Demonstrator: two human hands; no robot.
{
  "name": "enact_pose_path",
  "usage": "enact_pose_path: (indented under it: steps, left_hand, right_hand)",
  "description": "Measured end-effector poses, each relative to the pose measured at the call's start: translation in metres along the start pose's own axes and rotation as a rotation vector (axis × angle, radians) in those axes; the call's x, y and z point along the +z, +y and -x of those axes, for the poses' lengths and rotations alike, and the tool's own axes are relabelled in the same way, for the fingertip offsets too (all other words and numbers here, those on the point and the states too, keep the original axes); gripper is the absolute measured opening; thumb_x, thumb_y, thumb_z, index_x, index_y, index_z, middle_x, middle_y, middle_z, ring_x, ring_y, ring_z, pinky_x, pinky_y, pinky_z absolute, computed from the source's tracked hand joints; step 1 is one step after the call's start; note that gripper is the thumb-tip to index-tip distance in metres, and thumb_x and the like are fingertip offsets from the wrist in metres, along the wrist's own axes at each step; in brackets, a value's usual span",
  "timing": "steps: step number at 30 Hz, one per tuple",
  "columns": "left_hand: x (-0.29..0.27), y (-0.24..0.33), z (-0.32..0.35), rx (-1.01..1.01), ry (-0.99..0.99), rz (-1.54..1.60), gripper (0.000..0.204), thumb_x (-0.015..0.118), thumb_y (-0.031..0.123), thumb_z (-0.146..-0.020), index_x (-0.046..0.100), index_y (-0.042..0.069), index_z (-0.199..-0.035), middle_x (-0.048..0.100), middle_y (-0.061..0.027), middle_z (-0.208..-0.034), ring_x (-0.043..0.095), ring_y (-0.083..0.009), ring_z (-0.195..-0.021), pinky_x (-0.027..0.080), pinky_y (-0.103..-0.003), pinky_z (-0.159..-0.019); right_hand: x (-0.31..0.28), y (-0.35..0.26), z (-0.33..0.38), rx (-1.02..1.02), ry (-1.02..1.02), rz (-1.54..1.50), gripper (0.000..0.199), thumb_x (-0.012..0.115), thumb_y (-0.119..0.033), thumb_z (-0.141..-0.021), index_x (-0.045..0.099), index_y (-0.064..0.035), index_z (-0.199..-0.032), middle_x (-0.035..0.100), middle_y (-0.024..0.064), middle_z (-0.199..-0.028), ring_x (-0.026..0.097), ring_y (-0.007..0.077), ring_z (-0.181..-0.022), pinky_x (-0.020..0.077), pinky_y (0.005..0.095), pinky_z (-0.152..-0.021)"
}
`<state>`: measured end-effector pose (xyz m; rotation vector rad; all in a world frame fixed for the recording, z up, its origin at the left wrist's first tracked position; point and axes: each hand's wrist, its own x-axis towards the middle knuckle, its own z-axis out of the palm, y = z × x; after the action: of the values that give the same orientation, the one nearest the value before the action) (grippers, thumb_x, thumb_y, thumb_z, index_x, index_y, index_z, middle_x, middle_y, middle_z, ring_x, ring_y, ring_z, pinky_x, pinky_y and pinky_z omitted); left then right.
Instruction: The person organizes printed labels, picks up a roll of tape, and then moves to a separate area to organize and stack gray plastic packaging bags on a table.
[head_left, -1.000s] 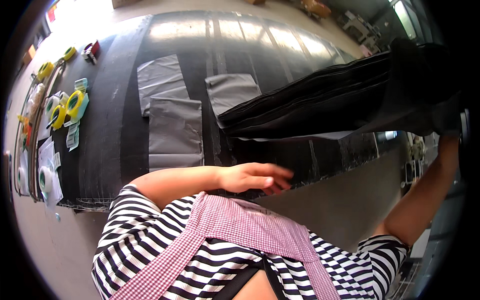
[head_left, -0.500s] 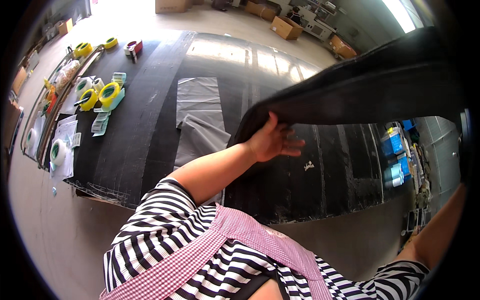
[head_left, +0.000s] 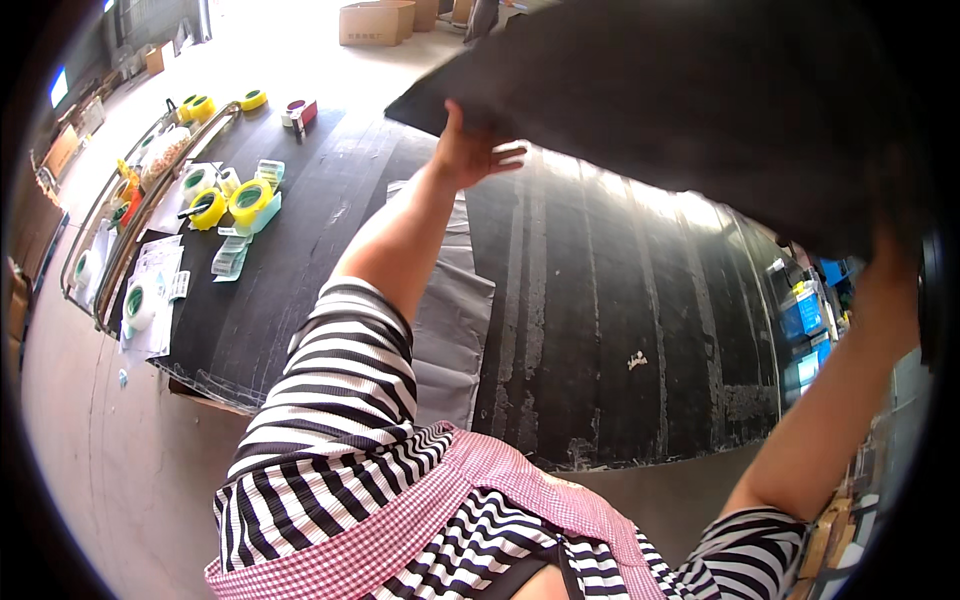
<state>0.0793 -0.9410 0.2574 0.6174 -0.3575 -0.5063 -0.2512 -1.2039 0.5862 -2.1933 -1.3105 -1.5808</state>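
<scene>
1. Black, scuffed tabletop (head_left: 600,330) fills the middle of the view, with pale concrete floor (head_left: 90,460) around it and cardboard boxes (head_left: 378,20) at 12 o'clock.
2. Left hand (head_left: 470,150) is raised near 12 o'clock, thumb and palm pinched onto the near edge of a large dark sheet (head_left: 700,100), fingers spread under it.
3. Right hand (head_left: 893,262) is up at 3 o'clock against the sheet's other end; its grip is lost in the dark rim, so I cannot tell how closed it is.
4. That dark sheet hangs in the air above the tabletop, spanning 12 to 3 o'clock.
5. Grey plastic bags (head_left: 450,320) lie flat on the tabletop just below the left arm.
6. Yellow tape rolls (head_left: 248,200) sit at 10 o'clock, well apart.
7. Judging by this, the sheet is mid-lift; the step in hand looks like carrying or spreading it, which calls for both hands to keep it level.
</scene>
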Motion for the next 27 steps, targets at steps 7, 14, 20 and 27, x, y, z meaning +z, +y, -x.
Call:
enact_pose_path:
  steps: [7, 14, 20, 27]
  left_hand:
    - [-0.117, -0.121, 0.136, -0.021, 0.44, 0.179, 0.072, 0.048, 0.053, -0.089, 0.039, 0.005, -0.142, 0.044, -0.0166, -0.147, 0.045, -0.0356, -0.133, 0.043, -0.05, -0.106]
    - [-0.189, -0.12, 0.217, -0.106, 0.239, -2.066, 0.043, 0.055, 0.021, -0.091, 0.059, 0.012, -0.132, 0.055, -0.0124, -0.139, 0.05, -0.032, -0.129, 0.045, -0.043, -0.104]
    - [-0.202, -0.11, 0.221, 0.004, 0.219, -2.321, 0.061, 0.074, 0.031, -0.068, 0.066, 0.024, -0.128, 0.055, -0.0057, -0.139, 0.036, -0.0304, -0.134, 0.03, -0.048, -0.107]
    - [-0.207, -0.101, 0.157, -0.195, 0.311, -2.352, 0.082, 0.07, 0.044, -0.074, 0.046, 0.02, -0.149, 0.036, -0.0115, -0.158, 0.026, -0.0316, -0.144, 0.023, -0.047, -0.115]
  right_hand:
    - [0.087, -0.116, 0.102, 0.294, -0.224, -0.401, 0.018, 0.076, -0.011, -0.068, 0.064, -0.0025, -0.079, 0.071, 0.0138, -0.089, 0.065, 0.0256, -0.078, 0.0476, 0.0336, -0.066]
    - [0.115, -0.154, 0.184, 0.541, -0.308, -0.445, 0.018, 0.072, -0.006, -0.06, 0.062, -0.001, -0.073, 0.071, 0.0135, -0.088, 0.063, 0.0246, -0.071, 0.047, 0.0327, -0.063]
    - [0.121, -0.137, 0.143, 0.605, -0.179, -0.294, 0.021, 0.07, -0.002, -0.064, 0.064, 0.0042, -0.083, 0.067, 0.014, -0.086, 0.063, 0.0245, -0.071, 0.0479, 0.0305, -0.066]
    - [0.141, -0.062, 0.107, 0.445, -0.132, -0.076, 0.026, 0.07, -0.012, -0.079, 0.064, 0.0038, -0.098, 0.067, 0.0135, -0.095, 0.066, 0.0251, -0.088, 0.0489, 0.031, -0.082]
